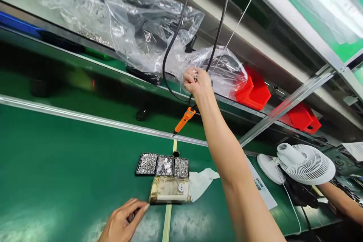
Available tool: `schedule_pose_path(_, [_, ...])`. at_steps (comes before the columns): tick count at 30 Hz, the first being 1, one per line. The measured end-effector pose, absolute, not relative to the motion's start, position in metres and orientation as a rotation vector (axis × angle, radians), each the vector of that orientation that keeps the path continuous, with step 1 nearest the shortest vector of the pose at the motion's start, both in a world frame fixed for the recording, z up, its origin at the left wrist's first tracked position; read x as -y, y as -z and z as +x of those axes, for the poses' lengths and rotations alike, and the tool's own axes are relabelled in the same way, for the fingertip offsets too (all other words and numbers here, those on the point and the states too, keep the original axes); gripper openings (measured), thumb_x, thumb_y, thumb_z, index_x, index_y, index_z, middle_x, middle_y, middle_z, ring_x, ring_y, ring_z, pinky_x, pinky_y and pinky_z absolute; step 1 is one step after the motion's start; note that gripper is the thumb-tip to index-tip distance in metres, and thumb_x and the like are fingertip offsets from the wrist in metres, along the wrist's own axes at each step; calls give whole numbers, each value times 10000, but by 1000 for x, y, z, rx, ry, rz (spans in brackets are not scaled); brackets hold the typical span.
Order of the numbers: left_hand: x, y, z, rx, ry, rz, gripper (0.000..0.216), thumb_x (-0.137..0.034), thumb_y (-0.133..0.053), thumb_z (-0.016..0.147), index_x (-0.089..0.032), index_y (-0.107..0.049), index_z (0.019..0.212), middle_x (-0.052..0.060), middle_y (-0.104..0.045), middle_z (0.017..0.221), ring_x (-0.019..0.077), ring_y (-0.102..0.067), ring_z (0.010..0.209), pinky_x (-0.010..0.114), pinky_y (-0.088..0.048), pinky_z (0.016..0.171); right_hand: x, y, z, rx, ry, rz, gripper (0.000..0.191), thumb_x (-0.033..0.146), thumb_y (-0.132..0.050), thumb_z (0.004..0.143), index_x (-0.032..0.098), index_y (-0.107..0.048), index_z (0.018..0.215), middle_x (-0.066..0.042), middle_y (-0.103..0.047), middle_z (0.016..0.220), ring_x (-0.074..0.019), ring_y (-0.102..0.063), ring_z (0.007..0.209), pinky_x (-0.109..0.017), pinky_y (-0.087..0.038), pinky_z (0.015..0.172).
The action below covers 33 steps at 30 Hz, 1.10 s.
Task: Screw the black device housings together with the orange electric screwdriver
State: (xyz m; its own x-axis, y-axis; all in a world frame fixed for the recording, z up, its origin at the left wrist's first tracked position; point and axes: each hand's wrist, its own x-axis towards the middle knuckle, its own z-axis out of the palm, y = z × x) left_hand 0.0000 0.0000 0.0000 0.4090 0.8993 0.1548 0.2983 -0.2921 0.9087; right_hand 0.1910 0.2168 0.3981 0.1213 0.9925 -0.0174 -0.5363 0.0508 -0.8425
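Right hand [200, 81] is raised to the shelf edge, beside the clear plastic bags [154, 20]; fingers are curled closed on small metal parts [195, 76], silvery bits visible in the fist. Left hand [121, 220] is held low over the green bench [70, 159], half-curled, thumb and forefinger pointed at the near left corner of the stained block [167, 189]; contact can't be confirmed, nor whether anything is pinched. Block is placed on the bench between the forearms, across the yellow strip [167, 222]; a white disc [180, 187] is seated on its right part. Three small trays [145, 175] are lined up along the block's far edge, filled with small shiny pieces. A round black piece [176, 154] is set just behind them. White cloth [202, 182] is spread at the block's right side. Orange screwdriver [184, 120] is hung from a black cable beyond the trays, tip angled down-left. Red bins [252, 90] are shelved right of the raised hand. White fan [307, 164] is stood at far right, another person's arm [340, 198] seen beside it.
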Motion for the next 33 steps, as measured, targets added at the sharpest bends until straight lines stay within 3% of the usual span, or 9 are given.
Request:
schedule_pose_path(6, [4,3,-6,-1061,-807,1807,404,-563,-542,1007,-255,-801,968,18,-724,844,155,-651,725,194,-466,557,-151,-336,192,505,-1620,-700,356,181,-253,1089,244,-291,740,109,-165,620,-42,-156,397,-152,-116,324])
schedule_pose_path(12, [8,7,-5,-1102,-884,1703,391,-608,-621,944,-262,-804,931,3,-728,814,155,-674,728,160,-474,534,-129,-223,188,372,-1743,-732,319,239,-300,1085,214,-386,779,75,-349,646,-45,-178,422,-156,-108,310])
schedule_pose_path(16, [5,11,-6,-1193,-963,1556,436,-650,-642,908,-246,-804,897,-2,-736,761,172,-703,742,177,-547,666,-139,-150,182,330,-1866,-787,286,219,-351,1049,205,-424,773,58,-391,648,-47,-188,421,-166,-96,312])
schedule_pose_path(19, [1,15,-8,-1236,-969,1496,462,-666,-637,901,-236,-805,908,4,-744,751,178,-712,723,191,-559,670,-148,-110,178,332,-1918,-809,255,255,-451,1021,204,-431,772,62,-403,641,-46,-203,425,-171,-94,324])
schedule_pose_path(25, [-2,9,-6,-1187,-961,1592,380,-585,-631,940,-247,-791,871,-15,-721,732,157,-704,722,176,-548,717,-162,-67,174,405,-1891,-855,304,363,-569,992,194,-444,773,61,-462,643,-40,-287,436,-165,-156,361])
schedule_pose_path(33, [-4,7,-4,-1197,-896,1588,365,-580,-603,961,-275,-783,872,-11,-713,752,175,-707,776,186,-546,728,-167,-37,166,619,-1686,-938,356,454,-721,846,195,-517,713,19,-577,617,-104,-491,508,-220,-385,463])
